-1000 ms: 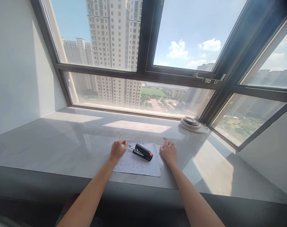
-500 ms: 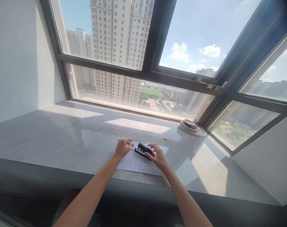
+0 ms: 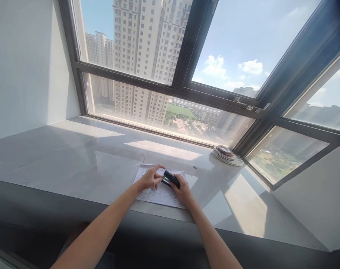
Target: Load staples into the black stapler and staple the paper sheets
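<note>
A black stapler (image 3: 168, 176) is held over printed sheets of paper (image 3: 162, 197), its top arm raised from its base and a metal strip showing between them. My right hand (image 3: 184, 192) wraps round its rear end, thumb on the near side. At the front end is my left hand (image 3: 149, 179), its bent fingers against the stapler's nose and the index finger stretched above. Whether those fingertips pinch a small metal part there is hidden. The paper lies flat on the grey sill, partly covered by both hands.
Two small dark strips (image 3: 195, 167), like staples, lie right of the paper. A stack of plates or round mats (image 3: 227, 155) stands in the window corner. Dark window frames (image 3: 147, 131) border the sill (image 3: 60, 160) behind, and its front edge drops off near my forearms.
My left hand has moved right to the stapler's nose; the metal rod that stuck out toward it no longer shows. My right hand has closed more firmly round the stapler. The view has shifted slightly.
</note>
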{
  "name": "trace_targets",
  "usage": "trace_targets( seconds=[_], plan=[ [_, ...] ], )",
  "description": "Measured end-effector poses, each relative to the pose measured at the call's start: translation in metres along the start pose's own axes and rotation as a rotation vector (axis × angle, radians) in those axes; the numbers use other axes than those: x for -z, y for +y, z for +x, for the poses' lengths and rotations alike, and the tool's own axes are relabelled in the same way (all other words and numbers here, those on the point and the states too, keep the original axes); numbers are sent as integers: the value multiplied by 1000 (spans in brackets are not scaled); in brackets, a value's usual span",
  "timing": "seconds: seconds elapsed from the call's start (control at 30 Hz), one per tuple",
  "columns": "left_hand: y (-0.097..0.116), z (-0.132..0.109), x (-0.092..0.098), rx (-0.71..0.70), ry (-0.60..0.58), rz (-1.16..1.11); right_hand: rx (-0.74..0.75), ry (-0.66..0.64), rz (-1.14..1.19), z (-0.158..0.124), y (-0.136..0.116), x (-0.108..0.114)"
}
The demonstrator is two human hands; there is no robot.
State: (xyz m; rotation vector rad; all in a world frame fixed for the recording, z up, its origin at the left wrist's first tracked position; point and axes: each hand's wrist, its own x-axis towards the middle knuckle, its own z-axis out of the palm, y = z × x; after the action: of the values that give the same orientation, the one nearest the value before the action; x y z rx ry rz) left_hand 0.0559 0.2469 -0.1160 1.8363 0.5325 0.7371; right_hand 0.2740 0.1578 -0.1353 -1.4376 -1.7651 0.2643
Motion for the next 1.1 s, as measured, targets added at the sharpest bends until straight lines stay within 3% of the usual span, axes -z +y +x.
trace_targets(
  seconds=[0.17,0.37,0.77,0.97,1.1],
  plan=[
    [-1,3,-1,13,103,118,-35,60,0,-2,-5,3],
    [-11,8,1,-15,267,468,-78,137,-149,-9,-10,5],
    [-19,9,-3,-92,145,706,-248,400,-285,-14,-1,10],
    [-24,10,-9,-18,75,891,-107,309,-418,-12,-16,4],
    [-30,12,-10,67,16,944,-96,281,-392,-10,-11,5]
  ],
)
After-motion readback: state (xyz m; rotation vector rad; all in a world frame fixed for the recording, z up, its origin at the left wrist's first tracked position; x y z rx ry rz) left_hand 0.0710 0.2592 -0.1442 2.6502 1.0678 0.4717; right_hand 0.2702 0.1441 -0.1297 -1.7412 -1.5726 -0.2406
